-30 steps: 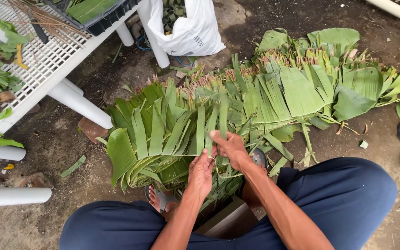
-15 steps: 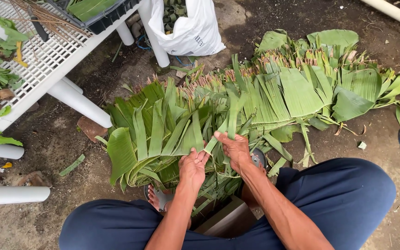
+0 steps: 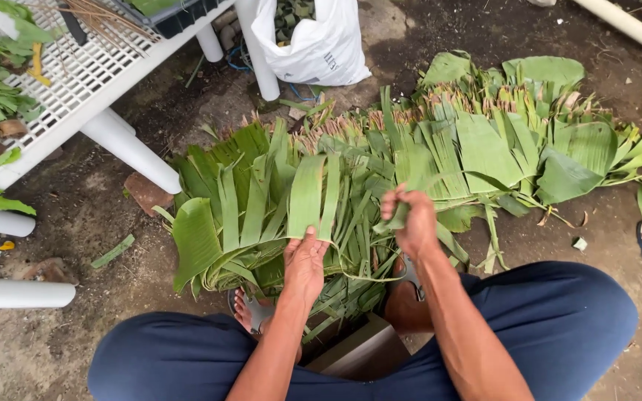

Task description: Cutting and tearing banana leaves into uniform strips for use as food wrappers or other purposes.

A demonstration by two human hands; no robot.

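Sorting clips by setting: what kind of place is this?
Likely an outdoor yard work spot: bare dirt ground, cut banana leaves spread on it, and a white slatted table holding greens.

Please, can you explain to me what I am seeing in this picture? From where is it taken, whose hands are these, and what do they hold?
The camera sits on a person's head and looks down at their own lap and two bare hands. The person sits low on bare earth ground, legs in dark blue trousers. Before them lies a wide pile of long green leaf strips. The left hand pinches the end of one broad flat green leaf piece. The right hand is closed around a narrow green strip. Nearby stand a white slatted plastic table and a white plastic bag.
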